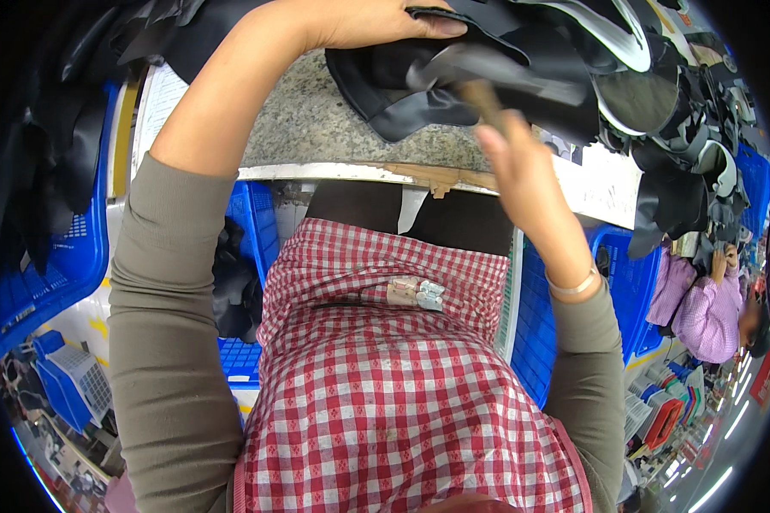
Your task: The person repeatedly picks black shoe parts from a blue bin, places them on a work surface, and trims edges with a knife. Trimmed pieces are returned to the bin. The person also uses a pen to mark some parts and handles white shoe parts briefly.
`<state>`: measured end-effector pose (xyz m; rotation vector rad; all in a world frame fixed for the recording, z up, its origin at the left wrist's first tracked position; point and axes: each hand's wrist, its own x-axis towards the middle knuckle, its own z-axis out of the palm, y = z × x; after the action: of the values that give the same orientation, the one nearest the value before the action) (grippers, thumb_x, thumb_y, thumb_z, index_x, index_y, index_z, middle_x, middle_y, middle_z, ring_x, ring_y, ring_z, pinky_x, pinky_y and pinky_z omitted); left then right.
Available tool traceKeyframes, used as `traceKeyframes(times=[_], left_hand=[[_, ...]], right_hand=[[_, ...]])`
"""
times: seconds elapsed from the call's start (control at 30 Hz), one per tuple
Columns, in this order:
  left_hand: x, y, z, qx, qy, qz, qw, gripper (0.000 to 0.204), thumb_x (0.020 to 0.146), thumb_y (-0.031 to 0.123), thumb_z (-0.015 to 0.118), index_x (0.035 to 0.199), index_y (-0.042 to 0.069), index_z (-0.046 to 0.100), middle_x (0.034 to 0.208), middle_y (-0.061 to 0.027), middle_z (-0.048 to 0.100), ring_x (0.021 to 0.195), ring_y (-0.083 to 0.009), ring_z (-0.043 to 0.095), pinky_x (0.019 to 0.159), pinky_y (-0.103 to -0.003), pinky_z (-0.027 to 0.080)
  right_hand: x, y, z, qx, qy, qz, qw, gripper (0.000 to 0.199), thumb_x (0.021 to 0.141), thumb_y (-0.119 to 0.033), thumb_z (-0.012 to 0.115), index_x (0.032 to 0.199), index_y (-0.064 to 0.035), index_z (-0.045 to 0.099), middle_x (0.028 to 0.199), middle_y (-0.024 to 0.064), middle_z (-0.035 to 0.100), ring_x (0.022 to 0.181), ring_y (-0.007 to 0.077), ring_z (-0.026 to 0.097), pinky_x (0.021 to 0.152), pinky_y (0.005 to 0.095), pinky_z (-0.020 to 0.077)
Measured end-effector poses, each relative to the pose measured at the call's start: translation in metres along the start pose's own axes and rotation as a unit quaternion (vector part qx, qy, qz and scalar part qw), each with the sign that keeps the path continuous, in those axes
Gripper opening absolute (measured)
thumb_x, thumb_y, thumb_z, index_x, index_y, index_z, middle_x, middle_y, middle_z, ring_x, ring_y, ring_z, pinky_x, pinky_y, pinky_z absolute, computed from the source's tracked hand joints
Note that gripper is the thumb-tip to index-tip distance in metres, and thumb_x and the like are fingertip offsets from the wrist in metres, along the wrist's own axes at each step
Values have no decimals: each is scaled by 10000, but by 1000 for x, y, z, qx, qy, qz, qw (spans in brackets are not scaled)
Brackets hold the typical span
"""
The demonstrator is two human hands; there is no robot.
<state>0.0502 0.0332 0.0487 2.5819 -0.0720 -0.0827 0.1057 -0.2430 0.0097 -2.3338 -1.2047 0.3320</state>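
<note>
The black piece [402,115] lies at the top centre of the frame, on the grey slab [291,120]. The left hand [376,19], at the top edge of the frame, has its thumb along the piece's upper fold; the frame cuts off most of its fingers, so whether they close on the piece from beneath cannot be told. The right hand [519,158], right of centre near the top, is wrapped round the wooden handle of the hammer [486,104]. The head is blurred, and whether it touches the piece cannot be told.

The step in hand looks like beating the piece against the slab. Doing it well likely calls for a flat face at impact, short even blows from the wrist, and steady pressure from the left hand to stop the piece creeping. The left thumb sits near the head, so it should keep clear of the strike. The part being struck is best backed by the slab and laid without wrinkles.

Counted: one hammer, one slab, two hands at work, one bracelet [576,286], one checked apron [376,376]. At least four blue bins [51,291] show. The leather pile [642,94] at upper right overlaps too much to count.
</note>
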Motion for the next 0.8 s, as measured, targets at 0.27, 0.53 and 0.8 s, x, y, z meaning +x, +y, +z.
traceKeyframes(times=[0.27, 0.53, 0.8], left_hand=[[15, 2, -2, 23, -16, -61, 998, 642, 1012, 610, 521, 1291, 54, 675, 1281, -249, 678, 1219, -407, 621, 1033, -441, 472], [5, 5, 2, 46, 41, -23, 998, 507, 1016, 539, 560, 1245, 113, 712, 1184, -221, 712, 1149, -404, 649, 992, -439, 496], [-36, -18, 111, -113, 472, -125, 865, 542, 816, 56, 781, 1319, 39, 580, 1245, -215, 685, 1187, -356, 667, 991, -405, 523]], right_hand=[[0, -7, -13, -8, 17, 29, 999, 359, 1059, -315, 601, 1070, 42, 560, 646, 254, 642, 672, 468, 685, 532, 504, 505], [-7, 21, -6, -12, 57, 28, 998, 325, 1042, -278, 631, 998, 34, 553, 627, 254, 624, 636, 467, 673, 539, 506, 523], [-32, 55, 33, -109, 30, -12, 994, 321, 1026, -258, 659, 950, 30, 540, 599, 231, 623, 598, 452, 669, 498, 499, 512]])
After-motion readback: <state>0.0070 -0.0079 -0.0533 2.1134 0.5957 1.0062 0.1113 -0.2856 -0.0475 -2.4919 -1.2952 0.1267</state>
